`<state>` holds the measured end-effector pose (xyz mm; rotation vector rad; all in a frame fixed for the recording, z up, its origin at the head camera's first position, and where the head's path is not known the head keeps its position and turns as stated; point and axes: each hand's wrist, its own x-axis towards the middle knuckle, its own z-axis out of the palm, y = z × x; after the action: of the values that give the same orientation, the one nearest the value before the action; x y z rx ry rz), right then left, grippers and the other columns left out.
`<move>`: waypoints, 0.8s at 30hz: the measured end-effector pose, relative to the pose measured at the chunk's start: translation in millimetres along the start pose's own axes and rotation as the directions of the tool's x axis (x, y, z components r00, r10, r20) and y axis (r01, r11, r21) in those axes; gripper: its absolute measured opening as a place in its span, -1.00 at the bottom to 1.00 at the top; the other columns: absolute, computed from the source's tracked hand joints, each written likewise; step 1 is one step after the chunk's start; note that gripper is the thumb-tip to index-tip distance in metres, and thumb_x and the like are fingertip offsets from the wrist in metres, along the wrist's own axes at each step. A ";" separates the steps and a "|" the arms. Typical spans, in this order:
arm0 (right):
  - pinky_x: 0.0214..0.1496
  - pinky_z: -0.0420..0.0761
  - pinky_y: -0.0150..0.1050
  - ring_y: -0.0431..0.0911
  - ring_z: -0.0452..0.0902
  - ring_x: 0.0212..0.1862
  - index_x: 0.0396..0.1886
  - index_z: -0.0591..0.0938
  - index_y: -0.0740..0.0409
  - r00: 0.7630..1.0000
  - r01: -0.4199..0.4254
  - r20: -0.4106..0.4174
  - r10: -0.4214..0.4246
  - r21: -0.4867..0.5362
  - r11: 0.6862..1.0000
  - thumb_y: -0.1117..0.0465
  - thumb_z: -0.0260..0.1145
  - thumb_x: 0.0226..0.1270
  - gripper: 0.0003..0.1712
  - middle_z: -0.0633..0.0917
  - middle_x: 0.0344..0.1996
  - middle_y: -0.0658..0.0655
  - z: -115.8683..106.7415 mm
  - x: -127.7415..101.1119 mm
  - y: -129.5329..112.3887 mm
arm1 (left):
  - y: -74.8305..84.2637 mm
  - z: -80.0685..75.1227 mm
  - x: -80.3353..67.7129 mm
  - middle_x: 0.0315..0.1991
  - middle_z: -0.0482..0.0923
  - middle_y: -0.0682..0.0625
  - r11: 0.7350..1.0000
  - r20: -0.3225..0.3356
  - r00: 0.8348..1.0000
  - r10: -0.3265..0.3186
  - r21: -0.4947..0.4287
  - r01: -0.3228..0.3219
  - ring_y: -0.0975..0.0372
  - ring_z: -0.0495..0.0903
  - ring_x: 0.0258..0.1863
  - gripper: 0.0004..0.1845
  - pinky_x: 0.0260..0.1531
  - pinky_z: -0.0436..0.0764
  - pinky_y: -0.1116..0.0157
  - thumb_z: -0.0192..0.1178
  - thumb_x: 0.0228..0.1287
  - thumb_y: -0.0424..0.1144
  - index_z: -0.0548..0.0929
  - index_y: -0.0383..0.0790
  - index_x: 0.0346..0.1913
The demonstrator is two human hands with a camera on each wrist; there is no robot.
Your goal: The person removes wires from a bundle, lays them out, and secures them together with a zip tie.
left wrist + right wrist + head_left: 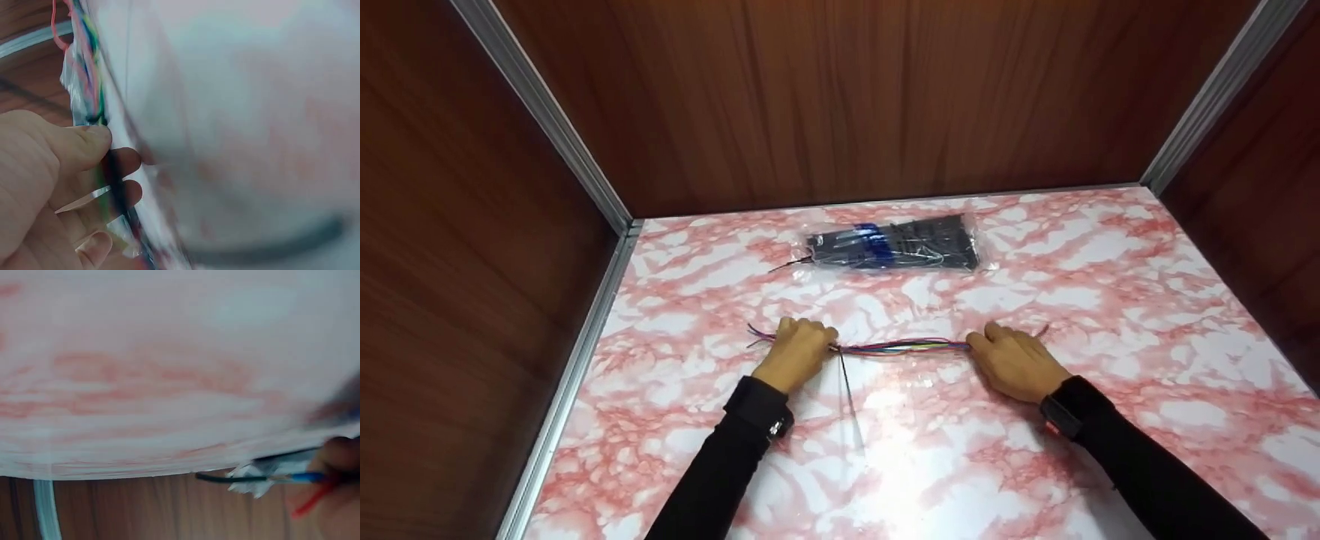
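Observation:
A bundle of thin coloured wires (901,347) lies stretched across the pink marbled tabletop (1110,300). My left hand (799,352) grips its left end, with fingers curled round the wires (94,101). A thin black cable tie (847,386) hangs from the bundle beside that hand and trails toward me. My right hand (1014,361) holds the right end of the bundle, and a red wire tip (1042,330) sticks out past it. The right wrist view is blurred and shows a fingertip (337,455) by blue, red and black strands (281,478).
A clear plastic bag of black cable ties (894,244) lies farther back on the tabletop. Dark wooden walls with aluminium corner strips (547,112) enclose the surface on the left, back and right.

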<state>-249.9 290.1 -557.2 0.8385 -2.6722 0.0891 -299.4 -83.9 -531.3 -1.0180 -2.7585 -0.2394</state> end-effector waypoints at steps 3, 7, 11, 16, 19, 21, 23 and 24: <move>-0.50 0.27 -0.14 -0.02 0.26 -0.53 -0.18 0.54 0.17 1.000 0.014 -0.018 -0.014 -0.027 1.000 0.26 0.13 0.37 -0.89 0.33 -0.47 0.05 -5.0 9.8 7.4 | -8.0 -5.8 4.5 -0.46 0.60 -0.03 0.999 0.004 1.000 -0.023 0.029 0.023 0.01 0.59 -0.38 -0.94 -0.30 0.36 0.07 0.28 0.12 -0.34 0.66 -0.11 -0.43; -0.35 0.32 -0.05 0.08 0.41 -0.38 -0.09 0.54 0.16 0.999 0.011 -0.029 -0.014 -0.089 0.996 0.28 0.16 0.34 -0.82 0.55 -0.42 0.12 -7.9 24.5 15.1 | -13.8 -9.7 12.7 -0.46 0.62 -0.04 0.997 0.027 0.998 -0.052 0.055 0.050 -0.01 0.61 -0.37 -0.92 -0.29 0.40 0.05 0.29 0.13 -0.26 0.66 -0.11 -0.48; -0.29 0.33 0.01 0.13 0.43 -0.36 -0.15 0.49 0.12 0.999 -0.013 -0.054 0.006 -0.124 0.992 0.21 0.16 0.36 -0.87 0.60 -0.46 0.12 -5.3 36.4 21.5 | -16.2 -9.6 27.9 -0.44 0.65 -0.08 0.989 0.041 0.995 -0.096 0.117 0.091 -0.02 0.63 -0.37 -0.93 -0.30 0.44 0.03 0.27 0.10 -0.33 0.72 -0.12 -0.45; -0.33 0.35 0.07 0.18 0.43 -0.38 -0.28 0.56 0.13 0.986 -0.026 -0.166 0.000 -0.151 0.988 0.21 0.17 0.30 -0.91 0.55 -0.49 0.15 1.5 48.4 31.5 | -19.4 -8.1 51.5 -0.39 0.66 -0.11 0.972 0.082 0.982 -0.170 0.180 0.153 -0.03 0.64 -0.34 -0.87 -0.28 0.50 0.02 0.22 0.13 -0.36 0.75 -0.11 -0.37; -0.37 0.37 0.11 0.21 0.45 -0.35 -0.31 0.59 0.16 0.984 -0.076 -0.170 0.047 -0.163 0.984 0.26 0.20 0.24 -0.92 0.57 -0.47 0.19 6.0 56.8 34.0 | -22.7 -6.9 62.0 -0.37 0.67 -0.12 0.966 0.087 0.975 -0.205 0.178 0.187 -0.04 0.65 -0.33 -0.89 -0.28 0.52 0.01 0.22 0.17 -0.34 0.75 -0.14 -0.34; -0.39 0.39 0.13 0.23 0.46 -0.32 -0.29 0.58 0.17 0.986 -0.109 -0.141 0.086 -0.163 0.981 0.27 0.21 0.22 -0.91 0.57 -0.43 0.22 9.5 61.6 34.4 | -25.1 -6.0 66.0 -0.35 0.67 -0.14 0.963 0.088 0.970 -0.225 0.170 0.208 -0.05 0.65 -0.32 -0.89 -0.28 0.53 0.00 0.22 0.17 -0.35 0.75 -0.16 -0.33; -0.36 0.40 0.15 0.24 0.47 -0.28 -0.25 0.57 0.17 0.988 -0.132 -0.104 0.117 -0.153 0.979 0.28 0.23 0.21 -0.88 0.57 -0.40 0.23 12.0 64.8 34.4 | -26.8 -6.0 67.6 -0.33 0.67 -0.15 0.961 0.092 0.966 -0.242 0.159 0.226 -0.05 0.64 -0.29 -0.87 -0.26 0.54 -0.01 0.20 0.18 -0.35 0.75 -0.18 -0.30; -0.31 0.40 0.16 0.25 0.48 -0.25 -0.20 0.57 0.18 0.988 -0.140 -0.085 0.129 -0.143 0.980 0.29 0.25 0.20 -0.83 0.58 -0.37 0.24 12.4 65.5 34.6 | -27.2 -6.5 67.2 -0.32 0.67 -0.16 0.961 0.089 0.966 -0.245 0.151 0.230 -0.06 0.64 -0.28 -0.86 -0.26 0.55 -0.01 0.19 0.18 -0.36 0.75 -0.19 -0.29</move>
<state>-323.5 281.0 -545.5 0.5961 -2.6238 -0.0455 -366.5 -63.8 -511.7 -0.6833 -2.9447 -0.0248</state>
